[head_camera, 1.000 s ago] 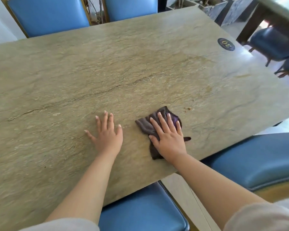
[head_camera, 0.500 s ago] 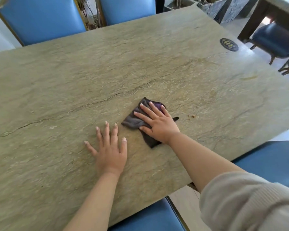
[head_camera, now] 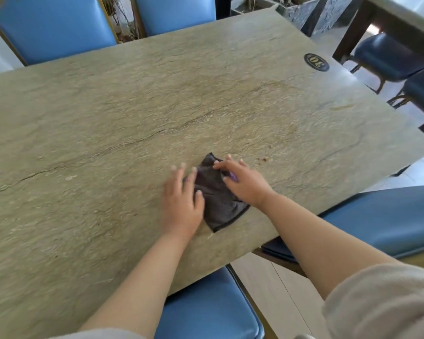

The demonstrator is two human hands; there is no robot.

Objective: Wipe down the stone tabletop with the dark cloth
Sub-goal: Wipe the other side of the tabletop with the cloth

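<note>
The dark cloth (head_camera: 218, 204) lies partly spread on the stone tabletop (head_camera: 108, 118), close to the near edge. My right hand (head_camera: 242, 182) rests on the cloth's right side, its fingers bent and bunching the fabric at the top. My left hand (head_camera: 181, 201) lies flat on the table with its fingertips and thumb over the cloth's left edge. Motion blurs the left fingers.
Small brown crumbs (head_camera: 264, 159) lie just right of the cloth. A round dark number badge (head_camera: 316, 62) sits near the far right corner. Blue padded chairs stand at the far side (head_camera: 54, 28), under the near edge (head_camera: 206, 307) and at the right (head_camera: 389, 216).
My left hand has slid right onto the cloth's left edge. The right hand has pulled back toward the near edge, and the cloth lies more spread out.
</note>
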